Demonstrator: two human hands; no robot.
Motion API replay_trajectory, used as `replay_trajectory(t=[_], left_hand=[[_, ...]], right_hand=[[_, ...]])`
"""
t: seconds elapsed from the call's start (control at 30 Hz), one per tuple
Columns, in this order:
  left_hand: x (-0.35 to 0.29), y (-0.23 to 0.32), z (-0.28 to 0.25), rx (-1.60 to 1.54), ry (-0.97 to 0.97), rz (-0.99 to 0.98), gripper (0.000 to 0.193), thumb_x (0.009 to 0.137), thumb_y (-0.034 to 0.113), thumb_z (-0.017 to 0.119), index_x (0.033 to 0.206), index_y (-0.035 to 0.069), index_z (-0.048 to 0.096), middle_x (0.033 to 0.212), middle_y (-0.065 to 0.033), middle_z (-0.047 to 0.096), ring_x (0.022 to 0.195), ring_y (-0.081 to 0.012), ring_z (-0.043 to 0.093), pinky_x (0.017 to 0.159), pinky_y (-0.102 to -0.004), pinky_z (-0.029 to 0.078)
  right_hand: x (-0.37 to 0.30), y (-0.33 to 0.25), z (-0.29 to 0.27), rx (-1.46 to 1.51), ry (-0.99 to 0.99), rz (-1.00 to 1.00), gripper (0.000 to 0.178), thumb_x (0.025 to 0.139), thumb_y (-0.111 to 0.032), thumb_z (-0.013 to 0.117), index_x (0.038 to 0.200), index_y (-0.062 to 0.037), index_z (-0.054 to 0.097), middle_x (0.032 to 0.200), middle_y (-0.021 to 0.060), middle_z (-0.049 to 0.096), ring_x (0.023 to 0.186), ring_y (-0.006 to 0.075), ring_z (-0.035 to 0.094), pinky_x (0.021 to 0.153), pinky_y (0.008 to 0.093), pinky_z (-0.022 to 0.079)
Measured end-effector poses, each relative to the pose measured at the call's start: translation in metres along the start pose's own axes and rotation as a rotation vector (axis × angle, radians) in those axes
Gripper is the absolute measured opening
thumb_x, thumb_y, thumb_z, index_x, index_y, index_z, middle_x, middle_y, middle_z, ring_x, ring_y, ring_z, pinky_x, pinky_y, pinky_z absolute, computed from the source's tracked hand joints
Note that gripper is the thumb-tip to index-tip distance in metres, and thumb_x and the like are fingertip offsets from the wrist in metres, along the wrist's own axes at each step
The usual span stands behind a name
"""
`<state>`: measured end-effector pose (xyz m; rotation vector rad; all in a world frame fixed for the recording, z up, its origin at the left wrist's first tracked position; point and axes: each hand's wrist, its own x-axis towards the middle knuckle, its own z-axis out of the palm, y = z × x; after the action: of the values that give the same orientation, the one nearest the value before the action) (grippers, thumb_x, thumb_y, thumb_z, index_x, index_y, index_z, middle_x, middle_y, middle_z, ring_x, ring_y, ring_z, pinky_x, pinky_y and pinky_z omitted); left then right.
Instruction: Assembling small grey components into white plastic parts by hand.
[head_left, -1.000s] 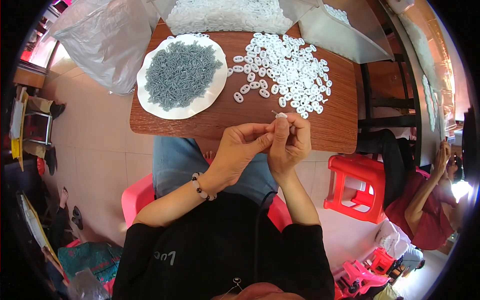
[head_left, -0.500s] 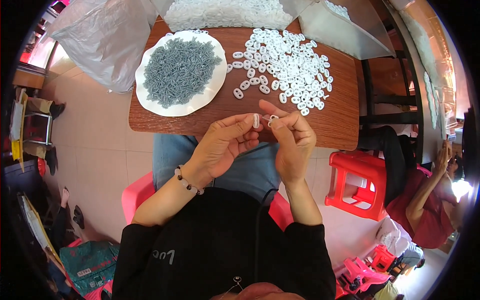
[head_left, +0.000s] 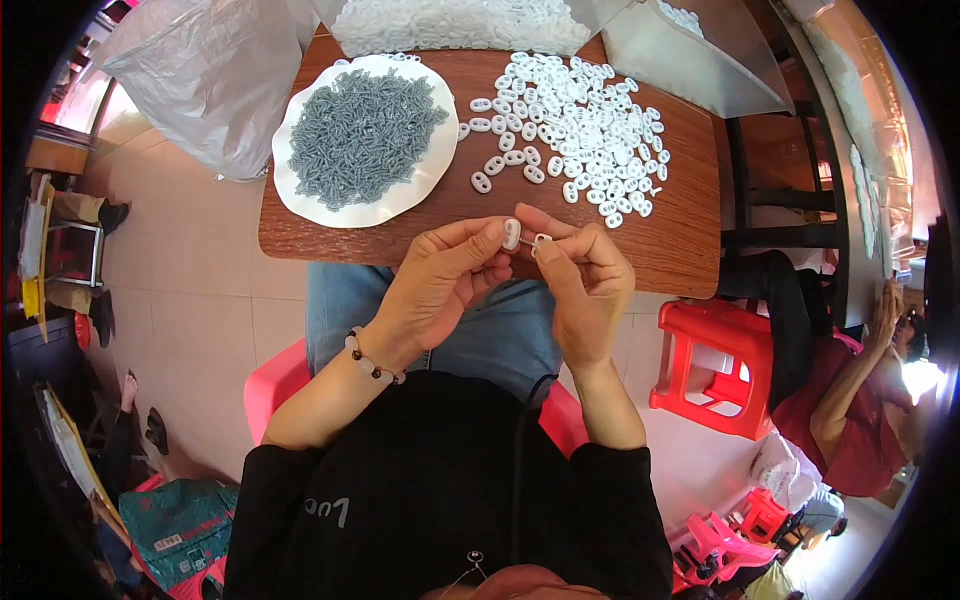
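Observation:
My left hand (head_left: 440, 275) pinches a small white oval two-hole piece (head_left: 511, 234) between thumb and fingers, just off the table's near edge. Facing it, my right hand (head_left: 582, 290) grips a second white oval piece (head_left: 542, 242) of similar shape. A thin, ridged link (head_left: 527, 242), like a small spring or screw, spans the gap between the two pieces. Beyond my hands, many loose white oval pieces (head_left: 590, 130) lie scattered over the table's right half. A white scalloped plate (head_left: 435, 165) at the left bears a heap of small grey spring-like parts (head_left: 362, 138).
The brown wooden table (head_left: 430, 225) has a bin of white pieces (head_left: 455, 25) at its far edge and a grey metal tray (head_left: 690, 65) at far right. A large pale plastic bag (head_left: 200, 90) stands left. A red stool (head_left: 715, 370) and another person (head_left: 850, 410) are at right.
The piece in my left hand has turned to show more of its face. The ridged link between the two pieces shows more plainly. Both hands stay close together in nearly the same place.

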<state>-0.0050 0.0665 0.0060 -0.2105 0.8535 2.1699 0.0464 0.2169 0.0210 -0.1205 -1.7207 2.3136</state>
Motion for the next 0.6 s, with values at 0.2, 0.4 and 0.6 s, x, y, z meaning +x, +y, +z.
replay_trajectory(t=[0.2, 0.4, 0.6], left_hand=[[0.0009, -0.0017, -0.0021, -0.011, 0.000, 0.000, 0.023, 0.094, 0.021, 0.061, 0.110, 0.005, 0.065, 0.097, -0.0001, 0.066, 0.085, -0.0075, 0.058, 0.078, -0.0235, 0.049], [-0.0006, 0.0009, 0.0016, -0.005, 0.001, 0.001, 0.024, 0.093, 0.020, 0.062, 0.110, 0.004, 0.065, 0.097, -0.0006, 0.066, 0.084, -0.0079, 0.059, 0.078, -0.0246, 0.049], [0.0001, -0.0013, -0.0006, 0.001, 0.020, 0.030, 0.023, 0.093, 0.018, 0.062, 0.111, 0.003, 0.065, 0.097, -0.0017, 0.066, 0.083, -0.0087, 0.059, 0.077, -0.0237, 0.049]], right_hand=[[-0.0004, 0.0014, -0.0002, -0.007, -0.006, -0.002, 0.006, 0.091, 0.001, 0.055, 0.086, 0.0028, 0.054, 0.117, 0.0290, 0.059, 0.099, 0.0222, 0.064, 0.089, 0.0358, 0.052], [-0.0004, -0.0001, 0.0022, -0.055, 0.002, -0.009, 0.006, 0.091, 0.002, 0.055, 0.085, 0.0029, 0.054, 0.117, 0.0287, 0.060, 0.099, 0.0200, 0.063, 0.089, 0.0330, 0.052], [-0.0008, 0.0002, 0.0038, -0.069, 0.002, -0.004, 0.005, 0.091, 0.002, 0.055, 0.086, 0.0023, 0.055, 0.117, 0.0283, 0.060, 0.097, 0.0176, 0.063, 0.088, 0.0301, 0.051]])
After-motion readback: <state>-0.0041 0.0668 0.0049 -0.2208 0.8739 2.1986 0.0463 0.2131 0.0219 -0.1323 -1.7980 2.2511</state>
